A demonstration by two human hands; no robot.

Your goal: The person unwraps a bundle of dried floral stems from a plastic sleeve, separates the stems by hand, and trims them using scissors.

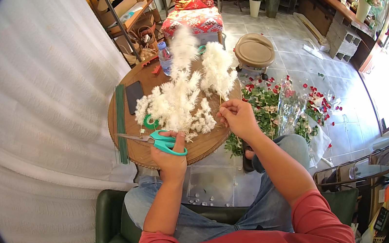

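Note:
My left hand (pixel 170 158) holds scissors with teal handles (pixel 168 149), their blades pointing left over the table. Close to its fingertips stands a bunch of white feathery dried foliage (pixel 177 101), its tall upper plume blurred; whether those fingers also grip it, I cannot tell. With thumb and forefinger together, my right hand (pixel 239 117) pinches a thin stem (pixel 220 100) below a second white fluffy bunch (pixel 218 68). A roll of green tape (pixel 150 121) lies left of the foliage. Both hands are over the near side of a round wooden table (pixel 198 152).
Green floral wires (pixel 121 125) and a dark phone (pixel 135 97) lie on the table's left. A water bottle (pixel 165 60) stands at the back. Rose stems and petals (pixel 270 108) cover floor to the right, near a brown stool (pixel 254 51). A white curtain (pixel 48 104) hangs left.

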